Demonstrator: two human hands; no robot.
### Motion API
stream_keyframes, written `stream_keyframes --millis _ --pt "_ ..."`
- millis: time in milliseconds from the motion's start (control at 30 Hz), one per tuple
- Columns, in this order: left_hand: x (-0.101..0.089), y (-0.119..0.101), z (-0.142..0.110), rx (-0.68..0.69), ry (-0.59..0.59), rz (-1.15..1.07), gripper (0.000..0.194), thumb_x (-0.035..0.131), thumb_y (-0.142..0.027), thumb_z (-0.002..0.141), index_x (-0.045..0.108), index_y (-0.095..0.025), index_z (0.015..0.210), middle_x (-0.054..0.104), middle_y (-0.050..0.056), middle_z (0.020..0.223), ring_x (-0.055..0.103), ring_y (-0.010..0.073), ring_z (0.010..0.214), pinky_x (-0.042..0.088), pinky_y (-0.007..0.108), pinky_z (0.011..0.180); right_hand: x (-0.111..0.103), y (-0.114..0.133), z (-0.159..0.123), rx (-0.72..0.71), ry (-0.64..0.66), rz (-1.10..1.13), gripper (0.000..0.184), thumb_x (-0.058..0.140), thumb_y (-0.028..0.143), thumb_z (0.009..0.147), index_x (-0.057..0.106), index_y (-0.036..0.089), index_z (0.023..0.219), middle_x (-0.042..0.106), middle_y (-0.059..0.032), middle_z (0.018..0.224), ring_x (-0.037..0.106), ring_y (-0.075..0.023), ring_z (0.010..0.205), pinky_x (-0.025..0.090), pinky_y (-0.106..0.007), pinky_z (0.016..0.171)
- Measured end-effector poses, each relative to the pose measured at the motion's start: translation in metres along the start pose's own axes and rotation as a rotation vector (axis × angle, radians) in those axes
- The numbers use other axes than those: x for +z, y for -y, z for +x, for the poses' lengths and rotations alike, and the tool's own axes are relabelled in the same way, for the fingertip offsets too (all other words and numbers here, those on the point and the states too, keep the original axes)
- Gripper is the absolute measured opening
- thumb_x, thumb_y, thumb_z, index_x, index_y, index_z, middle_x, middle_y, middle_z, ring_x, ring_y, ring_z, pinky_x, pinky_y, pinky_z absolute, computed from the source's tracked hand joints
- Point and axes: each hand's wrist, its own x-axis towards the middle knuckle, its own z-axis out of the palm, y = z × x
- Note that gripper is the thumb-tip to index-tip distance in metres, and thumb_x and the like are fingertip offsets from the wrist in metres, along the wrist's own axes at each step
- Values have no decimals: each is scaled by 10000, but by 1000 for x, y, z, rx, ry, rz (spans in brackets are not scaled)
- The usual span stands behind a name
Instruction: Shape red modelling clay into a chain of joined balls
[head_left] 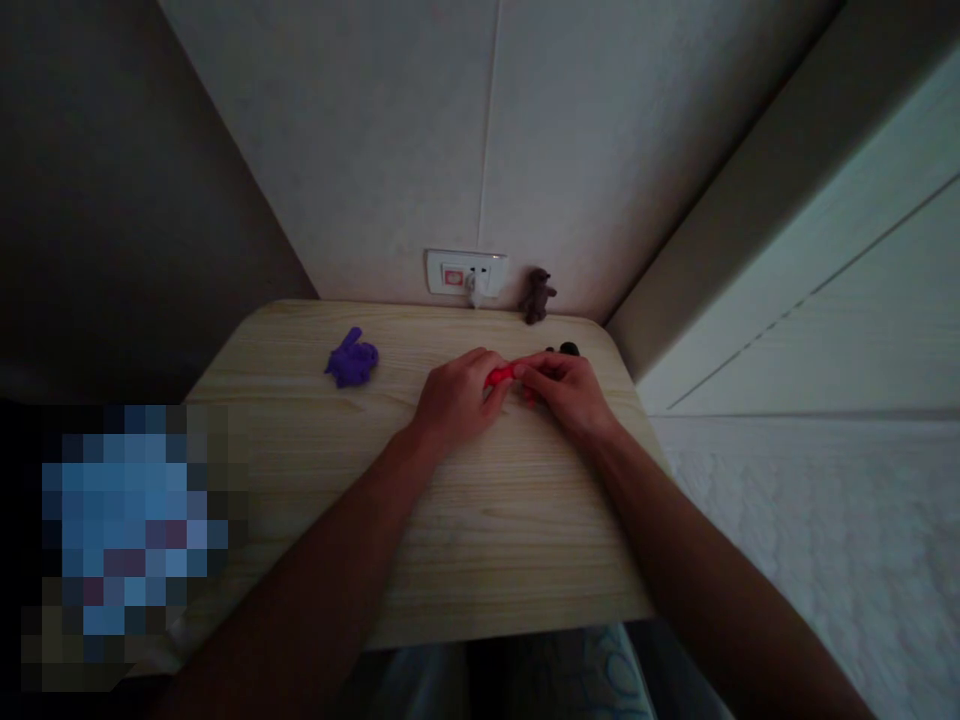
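Note:
Over the far half of the small wooden table (487, 540), my left hand (457, 395) and my right hand (568, 390) come together on a piece of red modelling clay (498, 377). Fingers of both hands are closed around the clay, which bridges the short gap between them. Another bit of red shows under my right fingers; I cannot tell whether it is joined on. A small black object (569, 349) lies just behind my right hand, partly hidden by it. To the left of my hands rests a purple clay-like shape (351, 360) with a raised part.
A brown bear-shaped figure (538, 296) stands at the table's back edge against the wall. Beside it on the wall is a socket plate (453, 277) with a white plug. White quilted bedding (810, 510) lies to the right. A blurred-out blue patch covers the lower left.

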Motion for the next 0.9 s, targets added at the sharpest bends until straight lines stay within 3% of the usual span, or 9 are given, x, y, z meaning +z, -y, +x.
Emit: stream_keyframes --millis 900 --pt "4 3 1 0 -24 -23 150 589 -288 965 694 -184 944 741 65 960 672 213 872 480 341 773 1 -1 0 -16 -24 17 403 945 489 658 799 161 840 691 4 632 548 -89 519 429 -240 505"
